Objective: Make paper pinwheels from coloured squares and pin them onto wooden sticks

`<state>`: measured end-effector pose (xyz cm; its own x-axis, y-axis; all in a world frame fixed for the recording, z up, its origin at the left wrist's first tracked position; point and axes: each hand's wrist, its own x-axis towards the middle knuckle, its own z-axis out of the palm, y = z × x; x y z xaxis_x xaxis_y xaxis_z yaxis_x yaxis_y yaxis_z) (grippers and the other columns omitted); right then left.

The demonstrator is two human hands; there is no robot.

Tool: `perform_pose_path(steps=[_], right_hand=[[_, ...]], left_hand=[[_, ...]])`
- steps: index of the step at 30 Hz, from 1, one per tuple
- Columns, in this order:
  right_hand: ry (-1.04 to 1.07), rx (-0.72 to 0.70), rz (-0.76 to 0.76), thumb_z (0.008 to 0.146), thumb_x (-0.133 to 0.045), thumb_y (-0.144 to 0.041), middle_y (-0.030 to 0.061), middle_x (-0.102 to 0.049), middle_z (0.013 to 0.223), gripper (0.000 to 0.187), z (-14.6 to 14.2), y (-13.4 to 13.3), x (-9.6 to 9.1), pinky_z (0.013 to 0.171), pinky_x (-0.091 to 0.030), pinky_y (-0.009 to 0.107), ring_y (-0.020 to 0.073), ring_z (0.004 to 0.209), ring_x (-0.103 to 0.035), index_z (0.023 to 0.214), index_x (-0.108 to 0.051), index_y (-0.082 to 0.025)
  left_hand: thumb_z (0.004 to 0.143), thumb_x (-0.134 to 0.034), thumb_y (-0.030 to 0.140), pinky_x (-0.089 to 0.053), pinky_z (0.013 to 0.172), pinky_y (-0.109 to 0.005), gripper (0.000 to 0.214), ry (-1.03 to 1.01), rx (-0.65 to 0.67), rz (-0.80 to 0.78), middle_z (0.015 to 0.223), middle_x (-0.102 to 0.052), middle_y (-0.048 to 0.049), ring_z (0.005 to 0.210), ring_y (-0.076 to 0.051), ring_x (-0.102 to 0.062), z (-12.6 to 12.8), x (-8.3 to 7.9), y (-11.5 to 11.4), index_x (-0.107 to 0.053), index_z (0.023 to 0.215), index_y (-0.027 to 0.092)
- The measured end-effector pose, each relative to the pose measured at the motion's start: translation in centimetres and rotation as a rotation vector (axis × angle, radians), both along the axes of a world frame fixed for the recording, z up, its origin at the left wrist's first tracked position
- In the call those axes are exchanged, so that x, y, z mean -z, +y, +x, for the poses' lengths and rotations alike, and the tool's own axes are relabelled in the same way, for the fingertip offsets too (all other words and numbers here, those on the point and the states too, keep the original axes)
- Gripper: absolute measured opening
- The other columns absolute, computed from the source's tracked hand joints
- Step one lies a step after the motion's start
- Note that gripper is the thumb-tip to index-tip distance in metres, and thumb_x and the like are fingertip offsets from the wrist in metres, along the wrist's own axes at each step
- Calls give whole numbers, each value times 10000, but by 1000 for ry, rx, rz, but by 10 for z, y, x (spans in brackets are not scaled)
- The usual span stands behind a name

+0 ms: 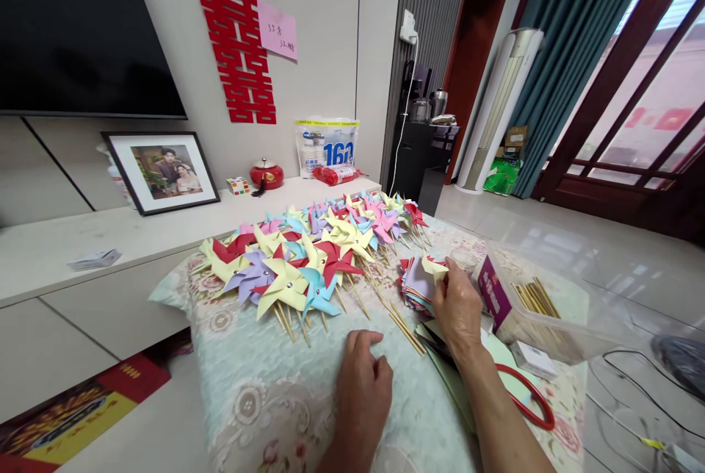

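My right hand (458,305) pinches a pale yellow paper piece (432,267) above a stack of coloured paper squares (417,285), with a lilac sheet on top. My left hand (364,379) lies on the tablecloth, fingers loosely bent and apart, holding nothing. Beyond it spreads a heap of paper pinwheels (290,285) on wooden sticks, in yellow, red, lilac, pink and blue. A few loose sticks (406,330) lie between my hands. Red-handled scissors (532,396) rest under my right forearm, on green paper (449,377); the arm hides part of them.
A clear plastic box (556,337) with wooden sticks (537,298) stands right of my right hand, a small white box (533,360) before it. Behind the floral-clothed table (264,392) runs a white cabinet (143,245) bearing a framed photo (165,172) and a red jar (266,173).
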<state>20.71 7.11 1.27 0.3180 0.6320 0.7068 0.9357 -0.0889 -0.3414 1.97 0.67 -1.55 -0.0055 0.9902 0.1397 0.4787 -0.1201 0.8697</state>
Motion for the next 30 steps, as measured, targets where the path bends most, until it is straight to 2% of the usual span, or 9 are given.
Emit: perform_pose_path(steps=[5, 10, 16, 23, 30], right_hand=[[64, 29, 140, 873, -444, -239, 160, -753, 958, 481, 8, -5, -7, 764, -545, 382, 276, 823, -696, 1278, -637, -67], [247, 0, 147, 838, -485, -315, 110, -720, 854, 533, 16, -10, -14, 779, -540, 388, 247, 728, -666, 1286, -644, -74], [446, 2, 216, 801, -521, -387, 89, -687, 859, 606, 20, -12, -18, 793, -534, 383, 230, 723, -647, 1301, -635, -64], [408, 2, 173, 796, -528, -377, 74, -700, 818, 559, 23, -12, -18, 775, -527, 379, 222, 693, -633, 1255, -670, -90], [407, 6, 323, 833, -567, -347, 88, -731, 869, 517, 16, -16, -25, 652, -514, 310, 211, 724, -664, 1282, -646, -103]], left_hand=[[757, -467, 32, -466, 655, -312, 311, -3, 12, 1, 981, -628, -66, 682, -177, -612, -1, 1, 0, -620, 989, 172], [752, -460, 10, -458, 658, -309, 319, 1, 10, -42, 979, -629, -68, 682, -176, -610, -1, -4, 0, -620, 980, 166], [762, -469, 7, -449, 643, -303, 316, -8, 5, -73, 974, -640, -64, 669, -173, -606, 0, -8, 0, -619, 991, 165], [771, -466, 6, -456, 648, -301, 311, 12, 7, -43, 974, -644, -53, 666, -164, -610, 1, -4, 0, -617, 981, 180], [758, -470, 0, -474, 665, -312, 311, 42, 15, 30, 961, -645, -58, 693, -177, -626, 1, -1, -1, -624, 958, 181]])
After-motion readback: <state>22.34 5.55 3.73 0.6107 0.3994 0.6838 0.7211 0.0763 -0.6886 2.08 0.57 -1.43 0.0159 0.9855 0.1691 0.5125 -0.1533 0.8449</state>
